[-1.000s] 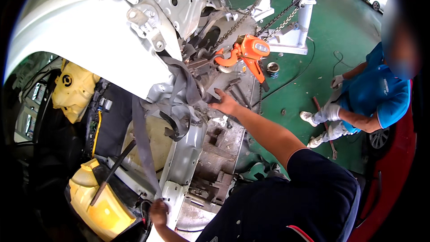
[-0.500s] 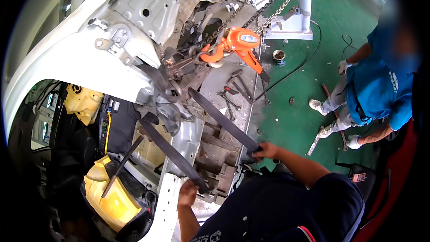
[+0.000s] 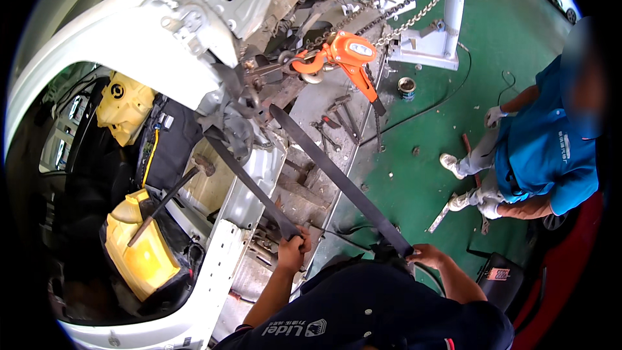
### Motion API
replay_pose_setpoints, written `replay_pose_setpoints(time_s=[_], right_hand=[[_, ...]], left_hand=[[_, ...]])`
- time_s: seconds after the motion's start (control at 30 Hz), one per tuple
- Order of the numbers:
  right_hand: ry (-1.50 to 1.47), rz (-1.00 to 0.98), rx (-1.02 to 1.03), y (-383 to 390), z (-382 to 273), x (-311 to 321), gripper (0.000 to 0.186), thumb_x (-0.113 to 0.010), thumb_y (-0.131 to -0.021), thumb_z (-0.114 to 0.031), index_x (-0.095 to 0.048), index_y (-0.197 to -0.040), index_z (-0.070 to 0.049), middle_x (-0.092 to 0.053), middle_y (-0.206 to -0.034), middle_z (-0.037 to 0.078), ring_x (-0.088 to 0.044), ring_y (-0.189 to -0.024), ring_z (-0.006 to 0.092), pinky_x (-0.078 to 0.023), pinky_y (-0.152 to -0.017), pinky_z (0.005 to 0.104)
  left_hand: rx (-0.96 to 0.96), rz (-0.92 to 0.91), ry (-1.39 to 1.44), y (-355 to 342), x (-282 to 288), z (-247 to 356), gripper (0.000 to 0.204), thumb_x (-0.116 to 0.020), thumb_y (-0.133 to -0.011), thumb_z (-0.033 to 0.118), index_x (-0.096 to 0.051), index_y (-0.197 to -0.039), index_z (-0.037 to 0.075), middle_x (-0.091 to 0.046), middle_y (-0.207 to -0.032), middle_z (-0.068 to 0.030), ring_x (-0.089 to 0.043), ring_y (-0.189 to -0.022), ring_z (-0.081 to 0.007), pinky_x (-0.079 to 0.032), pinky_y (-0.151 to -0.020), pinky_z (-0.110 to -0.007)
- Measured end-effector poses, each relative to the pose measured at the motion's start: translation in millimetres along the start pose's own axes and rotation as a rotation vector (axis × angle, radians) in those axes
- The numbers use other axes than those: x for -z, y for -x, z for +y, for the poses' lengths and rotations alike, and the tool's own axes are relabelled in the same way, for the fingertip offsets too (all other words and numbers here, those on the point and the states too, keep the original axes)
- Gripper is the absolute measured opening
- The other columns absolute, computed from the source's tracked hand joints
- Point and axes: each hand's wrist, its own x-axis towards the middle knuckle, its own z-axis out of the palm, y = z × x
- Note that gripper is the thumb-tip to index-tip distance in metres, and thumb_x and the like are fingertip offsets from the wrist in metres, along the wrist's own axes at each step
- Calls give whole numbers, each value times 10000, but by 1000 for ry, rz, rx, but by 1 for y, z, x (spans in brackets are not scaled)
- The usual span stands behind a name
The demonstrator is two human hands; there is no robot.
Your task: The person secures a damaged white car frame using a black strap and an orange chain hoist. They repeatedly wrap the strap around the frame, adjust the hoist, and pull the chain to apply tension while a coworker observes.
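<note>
- Left hand (image 3: pixel 295 249): fingers closed round a dark strap length (image 3: pixel 246 181), which runs ahead and leftward to the white car body (image 3: pixel 123 32).
- Right hand (image 3: pixel 429 256): gripping another strap length (image 3: pixel 343 181), slanting ahead and leftward from it.
- Orange chain hoist (image 3: pixel 353 52): well ahead of both hands.
- Hammer (image 3: pixel 170 196): left of the left hand, across a yellow part (image 3: pixel 149 256).

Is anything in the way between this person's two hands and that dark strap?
Nothing visible: the left hand and right hand each grip a length of the dark strap, with nothing crossing over either length. The hammer lies off to the left.
</note>
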Motion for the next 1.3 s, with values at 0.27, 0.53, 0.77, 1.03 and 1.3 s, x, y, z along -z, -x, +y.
replay_pose_setpoints(time_s=[0.27, 0.53, 0.77, 1.03, 1.3], right_hand=[[-260, -25, 360, 46, -139, -102, 133, -676, -976, -120, -712, -1082, -49, -660, -890, -14, -579, -863, 94, -468, -774, 284], [-515, -281, 635, 11, -291, -259, 118, -621, -1023, -178, -622, -1013, -60, -647, -899, 8, -601, -831, 90, -493, -757, 250], [-529, -131, 679, 16, -280, -244, 81, -628, -1008, -116, -633, -1026, -37, -701, -902, 42, -671, -832, 119, -541, -753, 294], [264, -87, 969, -2, -253, -270, 246, -635, -985, -278, -654, -1110, -66, -695, -990, 131, -669, -877, 229, -525, -797, 379], [105, 88, 932, -71, -417, -91, 304, -614, -956, -300, -665, -1179, -100, -713, -963, 88, -689, -806, 190, -560, -769, 343]], left_hand=[[-3, -177, 204, 66, 59, 25, 595, -377, -1033, 619, -499, -799, 86, -352, -572, 10, -340, -516, -134, -286, -546, -306], [-293, -4, -326, 138, 150, 113, 702, -302, -1052, 636, -462, -630, 100, -331, -539, 33, -301, -488, -111, -227, -494, -301], [-260, 153, -259, 218, 167, 88, 607, -421, -1060, 502, -338, -571, 153, -285, -511, 24, -260, -442, -111, -196, -455, -308], [127, -147, 112, 120, 137, 6, 559, -346, -1082, 499, -544, -782, 71, -665, -1158, -254, -624, -1134, -356, -449, -1029, -476], [-71, -59, 353, 119, 105, 26, 536, -380, -1068, 478, -495, -721, 88, -658, -853, -227, -642, -886, -424, -485, -887, -582]])
